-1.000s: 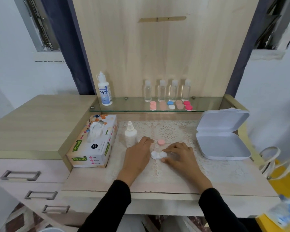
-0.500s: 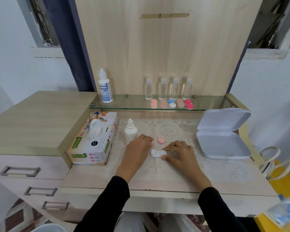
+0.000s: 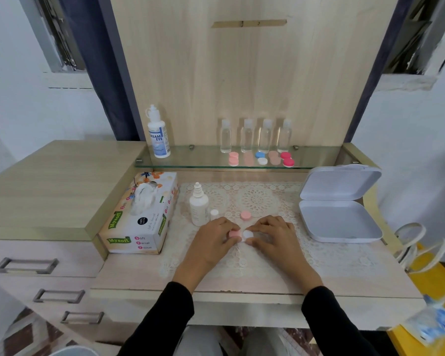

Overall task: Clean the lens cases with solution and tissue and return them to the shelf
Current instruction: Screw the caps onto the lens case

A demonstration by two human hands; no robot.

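A white lens case (image 3: 247, 235) lies on the lace mat (image 3: 257, 199) in the middle of the desk. My right hand (image 3: 272, 237) pinches its right end. My left hand (image 3: 212, 240) holds a pink cap (image 3: 233, 233) at the case's left well. A second pink cap (image 3: 246, 215) lies loose just behind. The small solution bottle (image 3: 198, 208) stands open to the left, with its white cap (image 3: 214, 214) beside it. A tissue box (image 3: 139, 214) sits further left. Several more lens cases (image 3: 261, 158) rest on the glass shelf (image 3: 190, 163).
A white hinged box (image 3: 339, 219) lies open at the right of the desk. A large Dream Eye bottle (image 3: 158, 134) and several clear bottles (image 3: 256, 136) stand on the shelf. Drawers are at the lower left, a yellow surface at the lower right.
My left hand has shifted right from beside the solution bottle to the case, and a pink cap now shows under its fingers. The bottle's white cap has come into view.
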